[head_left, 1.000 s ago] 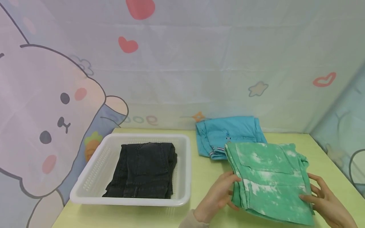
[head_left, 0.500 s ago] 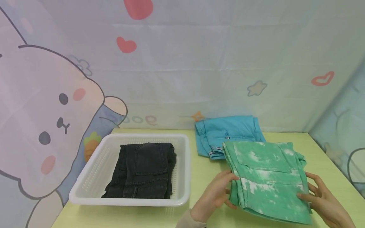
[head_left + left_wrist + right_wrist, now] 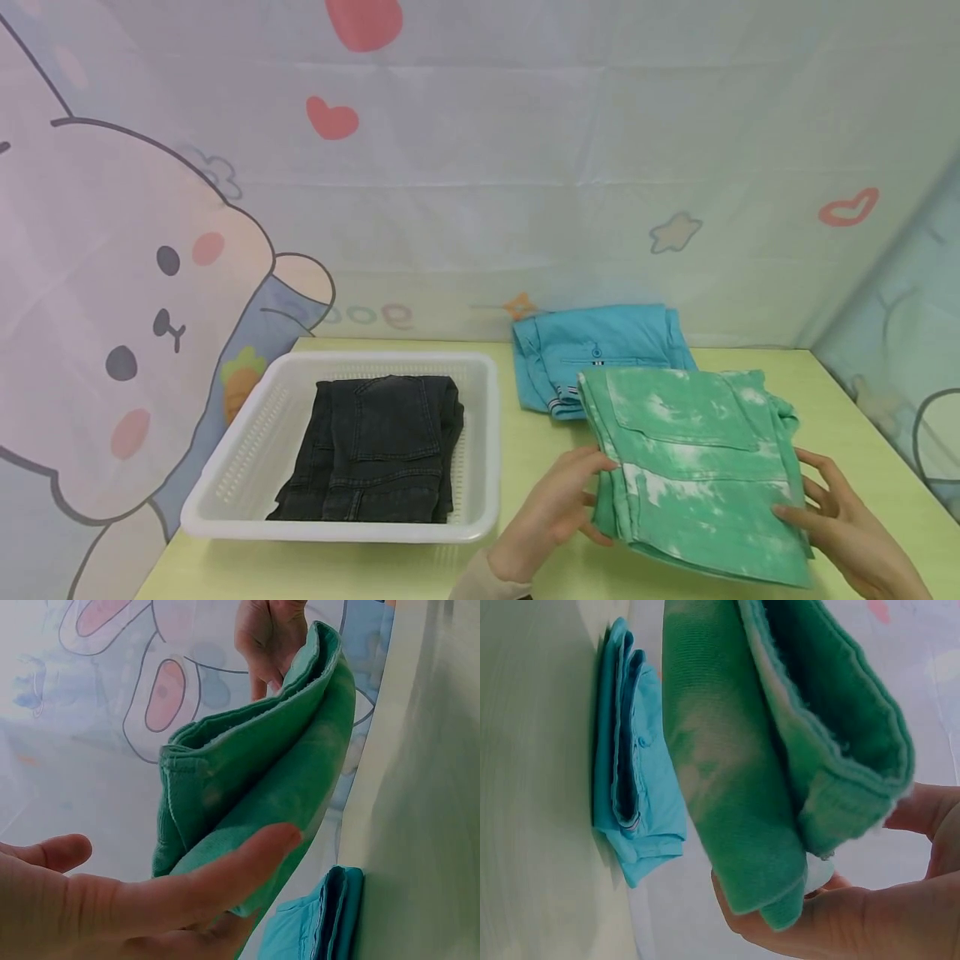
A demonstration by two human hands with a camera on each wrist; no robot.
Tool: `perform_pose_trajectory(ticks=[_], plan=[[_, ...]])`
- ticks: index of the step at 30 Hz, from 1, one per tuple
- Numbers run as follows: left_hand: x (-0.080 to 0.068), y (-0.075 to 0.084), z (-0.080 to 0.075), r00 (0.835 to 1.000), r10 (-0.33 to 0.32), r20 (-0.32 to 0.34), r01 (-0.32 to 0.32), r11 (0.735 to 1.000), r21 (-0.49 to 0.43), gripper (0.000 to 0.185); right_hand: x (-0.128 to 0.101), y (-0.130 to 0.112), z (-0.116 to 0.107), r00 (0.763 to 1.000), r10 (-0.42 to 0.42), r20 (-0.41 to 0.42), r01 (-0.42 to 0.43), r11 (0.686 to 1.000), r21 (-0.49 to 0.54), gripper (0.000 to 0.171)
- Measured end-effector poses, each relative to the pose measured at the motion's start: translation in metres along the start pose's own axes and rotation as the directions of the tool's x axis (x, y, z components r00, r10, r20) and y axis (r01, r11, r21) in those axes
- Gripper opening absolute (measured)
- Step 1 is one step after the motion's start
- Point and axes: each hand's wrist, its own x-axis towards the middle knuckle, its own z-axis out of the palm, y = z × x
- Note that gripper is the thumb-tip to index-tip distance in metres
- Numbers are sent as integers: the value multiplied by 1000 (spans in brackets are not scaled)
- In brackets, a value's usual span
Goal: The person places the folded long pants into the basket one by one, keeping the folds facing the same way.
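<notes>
A pair of folded trousers [image 3: 697, 479], green with white tie-dye patches and a stitched pocket, is raised over the table's right half. My left hand [image 3: 555, 508] grips their left side, thumb at the top edge and fingers beneath. At the opposite side my right hand [image 3: 851, 525] holds them, thumb on the upper face and the other fingers partly hidden under the cloth. Both wrist views show the layered end folds of the green trousers [image 3: 262, 765] off the table. Blue folded trousers [image 3: 607, 342] with a button lie behind, partly covered by the green pair in the head view.
A white plastic basket [image 3: 491, 450] with perforated sides stands left of my hands. Folded black jeans [image 3: 386, 442] lie in it. The pale yellow table [image 3: 532, 446] ends at a printed curtain [image 3: 480, 167] behind and another at the right.
Both hands, with the green trousers between them, have shifted slightly to the left and a little away from me. The basket, black jeans and blue trousers have stayed in place.
</notes>
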Motion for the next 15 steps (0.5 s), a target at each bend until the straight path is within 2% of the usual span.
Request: perform_pose_trajectory(ticks=[6,15], plan=[[-5,3,-5,1000,13,20,-13,1000,8,48,1,-2,1,1000,-12,20,11,1000,9,65],[-13,8,-16,998,35,43,-35,999,6,50,9,-8,2,992,-110,68,103,990,101,61]])
